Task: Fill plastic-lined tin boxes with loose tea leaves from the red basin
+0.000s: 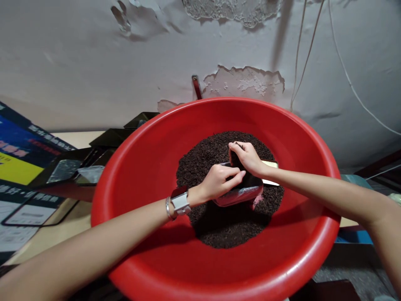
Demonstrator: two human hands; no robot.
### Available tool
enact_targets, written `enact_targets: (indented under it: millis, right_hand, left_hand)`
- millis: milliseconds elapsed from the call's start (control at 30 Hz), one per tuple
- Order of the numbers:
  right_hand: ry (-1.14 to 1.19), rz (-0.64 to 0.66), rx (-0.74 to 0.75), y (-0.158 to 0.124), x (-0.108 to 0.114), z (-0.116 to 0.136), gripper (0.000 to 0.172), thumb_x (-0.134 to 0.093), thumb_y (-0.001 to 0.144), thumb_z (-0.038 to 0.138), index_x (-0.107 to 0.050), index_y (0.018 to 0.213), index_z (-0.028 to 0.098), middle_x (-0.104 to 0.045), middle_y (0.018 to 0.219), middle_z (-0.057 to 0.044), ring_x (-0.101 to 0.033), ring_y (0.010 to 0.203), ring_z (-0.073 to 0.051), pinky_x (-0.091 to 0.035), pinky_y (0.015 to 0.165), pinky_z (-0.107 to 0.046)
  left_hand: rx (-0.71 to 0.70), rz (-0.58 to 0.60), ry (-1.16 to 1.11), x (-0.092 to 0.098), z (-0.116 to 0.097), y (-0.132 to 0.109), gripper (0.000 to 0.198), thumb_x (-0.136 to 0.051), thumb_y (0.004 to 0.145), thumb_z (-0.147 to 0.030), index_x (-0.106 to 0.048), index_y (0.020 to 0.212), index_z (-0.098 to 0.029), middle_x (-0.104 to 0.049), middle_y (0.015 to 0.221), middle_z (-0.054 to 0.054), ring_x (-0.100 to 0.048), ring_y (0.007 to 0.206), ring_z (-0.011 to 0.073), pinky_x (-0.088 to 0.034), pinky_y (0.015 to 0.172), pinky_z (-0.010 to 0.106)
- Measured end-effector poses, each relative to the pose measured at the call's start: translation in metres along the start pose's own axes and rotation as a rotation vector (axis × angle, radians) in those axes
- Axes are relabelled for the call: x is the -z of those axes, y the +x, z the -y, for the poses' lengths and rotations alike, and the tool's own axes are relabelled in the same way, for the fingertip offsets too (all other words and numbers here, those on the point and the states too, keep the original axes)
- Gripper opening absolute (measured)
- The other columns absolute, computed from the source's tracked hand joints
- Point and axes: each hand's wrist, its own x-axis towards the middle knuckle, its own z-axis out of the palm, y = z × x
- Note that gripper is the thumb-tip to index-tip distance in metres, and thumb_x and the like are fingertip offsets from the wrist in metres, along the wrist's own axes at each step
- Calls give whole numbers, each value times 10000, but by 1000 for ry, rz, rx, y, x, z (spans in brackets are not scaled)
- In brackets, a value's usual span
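Observation:
A large red plastic basin (147, 167) holds a heap of dark loose tea leaves (225, 234). Above the heap, a clear, shiny plastic bag (241, 195) with dark contents sits tilted in the basin. My left hand (221, 182), with a watch and a bracelet on its wrist, is closed on the bag's near upper edge. Curled over the bag's opening, my right hand (247, 158) holds a clump of tea leaves at its fingers. Partly behind the right wrist lies a pale yellow flat piece (271, 173). A small pink patch (258, 200) shows beside the bag.
Printed boxes (21, 159) and opened dark packages (109, 138) crowd the tabletop on the left. Behind the basin rises a peeling wall (125, 75), where thin cords (303, 50) hang. A teal object (355, 182) sits past the basin's right rim.

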Motion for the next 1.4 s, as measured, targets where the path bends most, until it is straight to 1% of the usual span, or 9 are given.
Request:
enact_targets:
  millis: [167,367,500,633,733,833,1067,1233,1400]
  right_hand:
    - [34,-7,-28,-1,1,2,346,-460,831,364,-513,550,167,-526,525,17,-467,534,-96,-374,563,-236]
    - [78,-28,-54,-1,1,7,338,-463,798,379,-500,537,168,-514,500,18,-442,495,-92,-347,507,-235]
    - [144,-5,-95,-1,1,11,343,-457,773,394,-483,510,176,-506,450,11,-440,432,-103,-331,463,-250]
    - [152,19,-103,-2,1,12,344,-460,750,370,-477,467,176,-523,434,-10,-470,446,-114,-376,511,-257]
    - [125,47,-114,-5,0,11,352,-461,726,376,-482,438,174,-530,433,-22,-472,457,-116,-363,493,-249]
    - [150,66,-135,-7,-1,13,323,-462,687,369,-483,431,175,-532,434,-25,-462,435,-116,-326,438,-241]
    - [188,130,-112,-8,-2,11,254,-422,633,292,-485,421,168,-523,437,-25,-461,437,-107,-339,442,-231]
    - [231,152,-151,-8,-2,6,244,-426,620,283,-519,431,160,-551,455,-36,-480,432,-123,-334,424,-240]
    - [277,130,-143,-7,-3,5,219,-426,611,250,-547,451,161,-587,493,-32,-538,497,-138,-448,579,-271]
  left_hand:
    - [-178,-103,216,15,-1,3,434,-389,909,-328,-505,513,-193,-532,480,7,-448,475,109,-354,563,271]
    - [-186,-142,269,30,-8,8,408,-433,881,-330,-550,513,-196,-611,541,2,-549,587,119,-395,801,332]
    - [50,-298,44,38,-6,14,324,-444,881,-359,-620,671,-185,-662,644,2,-585,648,128,-410,810,315]
    - [445,-442,-213,43,26,24,267,-508,818,-410,-605,829,-162,-667,738,27,-609,733,158,-446,738,272]
    - [767,-381,-276,37,58,24,186,-529,749,-319,-592,800,-151,-670,798,58,-596,733,156,-433,662,249]
    - [984,-322,-386,22,71,17,151,-502,716,-266,-581,751,-142,-665,813,73,-572,689,139,-396,593,232]
    - [964,-173,-566,0,52,12,122,-515,604,-263,-560,567,-156,-542,552,-6,-446,542,113,-335,514,225]
    - [945,-180,-570,2,51,13,124,-512,578,-252,-562,533,-149,-539,542,-12,-425,529,104,-322,505,224]
    - [964,-183,-599,1,50,13,128,-502,602,-234,-548,520,-148,-527,507,-20,-416,509,100,-315,509,224]
